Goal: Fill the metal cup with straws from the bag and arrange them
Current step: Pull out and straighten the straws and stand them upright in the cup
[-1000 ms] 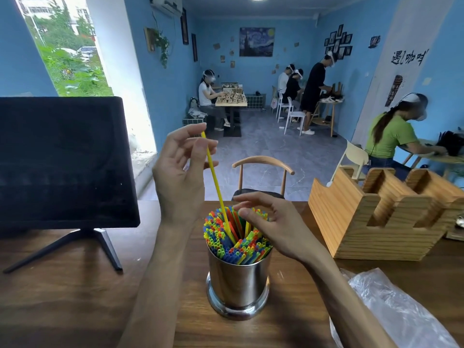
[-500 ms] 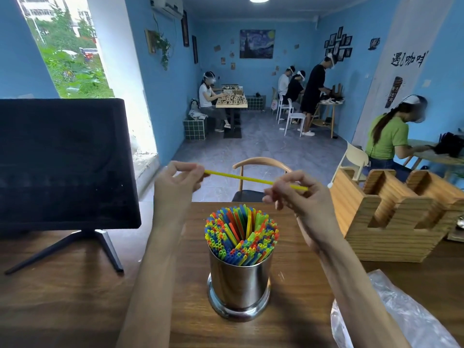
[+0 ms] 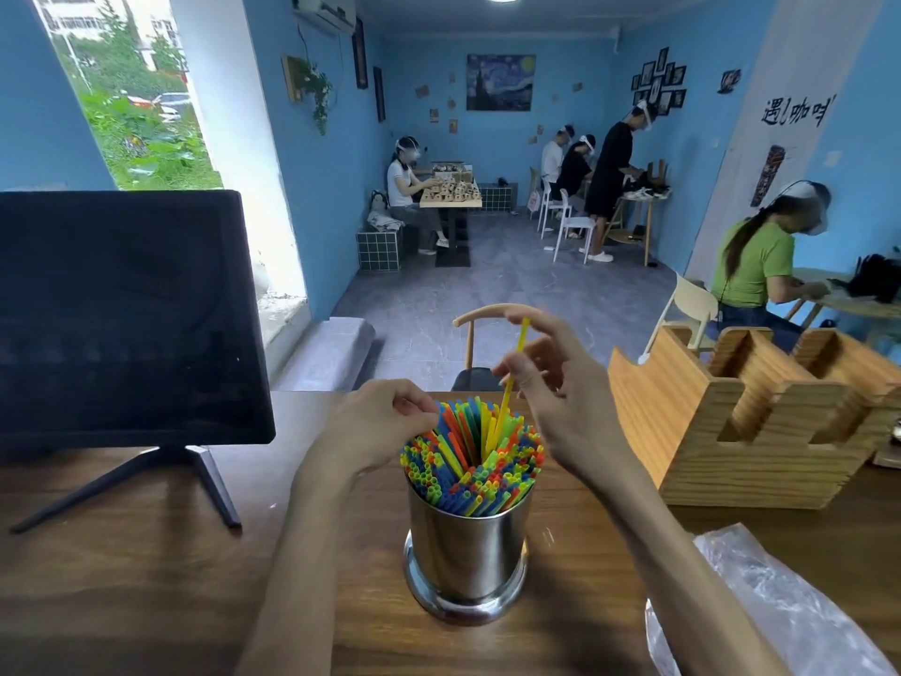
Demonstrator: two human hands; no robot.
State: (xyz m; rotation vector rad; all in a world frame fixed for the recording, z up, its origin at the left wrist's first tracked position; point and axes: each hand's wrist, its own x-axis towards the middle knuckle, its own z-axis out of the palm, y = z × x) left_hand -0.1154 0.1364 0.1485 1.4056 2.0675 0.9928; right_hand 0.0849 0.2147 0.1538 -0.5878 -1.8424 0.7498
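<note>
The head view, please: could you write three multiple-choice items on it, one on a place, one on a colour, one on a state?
1. Where is the plastic bag? A left of the cup; B right of the cup; C inside the cup.
2. What colour is the straw the right hand holds? A yellow; B black; C white.
3. How full is the metal cup? A empty; B one straw; C packed.

B: it lies at the table's right edge.
A: yellow, lower end among the others.
C: straws crowd its mouth.

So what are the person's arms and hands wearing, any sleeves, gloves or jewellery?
Nothing shows on them. The left hand and right hand are bare, without gloves, rings or a watch, and both forearms are uncovered down to the bottom edge of the head view, so no sleeves appear.
</note>
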